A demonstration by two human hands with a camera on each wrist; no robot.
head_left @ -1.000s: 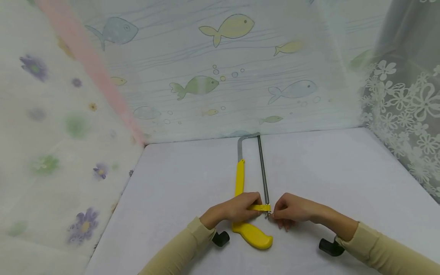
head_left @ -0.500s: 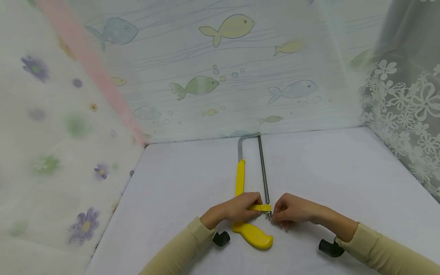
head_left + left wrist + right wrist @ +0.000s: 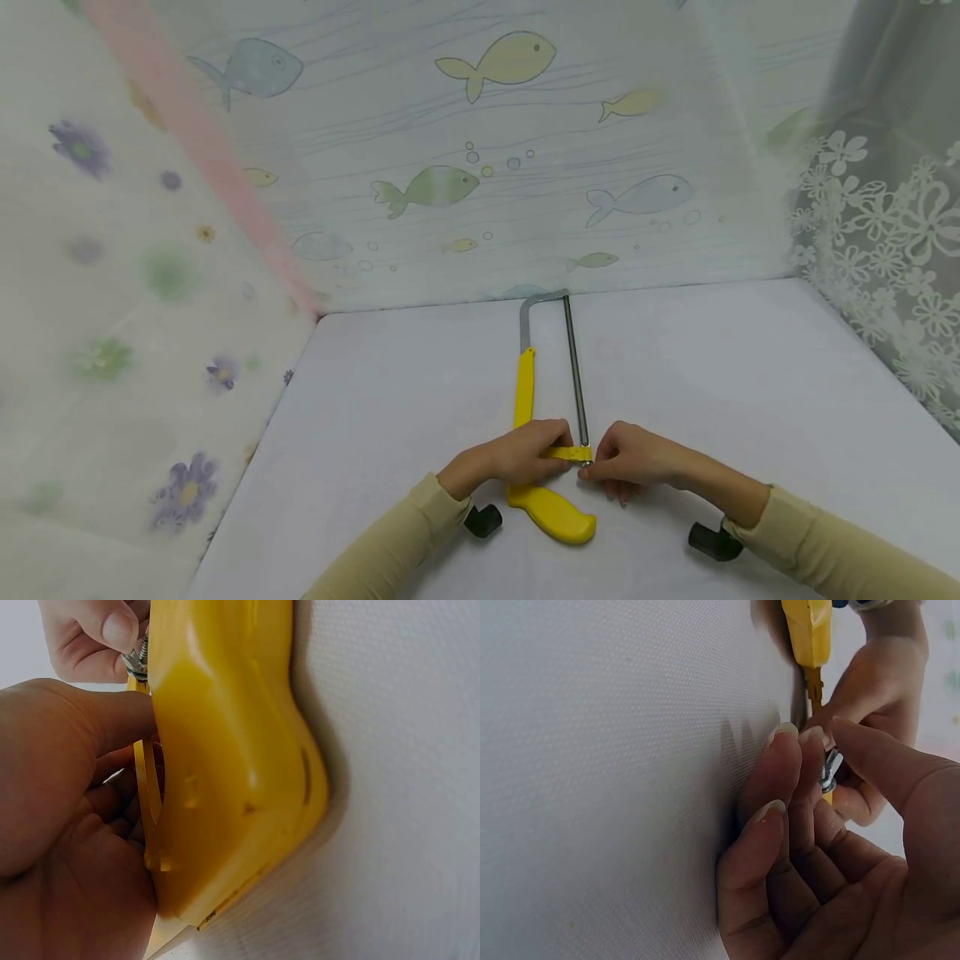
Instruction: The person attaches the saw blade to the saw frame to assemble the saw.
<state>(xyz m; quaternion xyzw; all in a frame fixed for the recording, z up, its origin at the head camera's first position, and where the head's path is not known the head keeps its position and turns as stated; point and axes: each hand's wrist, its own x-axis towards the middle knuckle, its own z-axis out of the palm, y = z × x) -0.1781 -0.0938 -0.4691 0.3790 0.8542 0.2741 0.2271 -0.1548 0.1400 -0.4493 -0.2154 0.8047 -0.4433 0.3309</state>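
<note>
A hacksaw (image 3: pixel 524 387) with a yellow handle and a grey metal bow lies on the white table, its blade side to the right. My left hand (image 3: pixel 525 450) grips the yellow frame near the handle, its fingers around the short yellow arm (image 3: pixel 567 453) that bears the blade's near end. At that end sits a metal wing nut (image 3: pixel 830 771) on a threaded bolt (image 3: pixel 143 649). My right hand (image 3: pixel 637 458) has thumb and forefinger on the wing nut, pinching it. In the head view the fingertips mostly cover the nut.
White cloth covers the table (image 3: pixel 405 375) around the saw. A fish-patterned curtain (image 3: pixel 450 125) hangs behind, touching close to the bow's far end. Flowered sheets stand at left and right. Black wrist camera mounts (image 3: pixel 483 521) sit under both forearms.
My right fingertips have moved slightly left, from beside the wing nut onto it, and the right forearm shifted a little left too. My left hand and the hacksaw stay in place.
</note>
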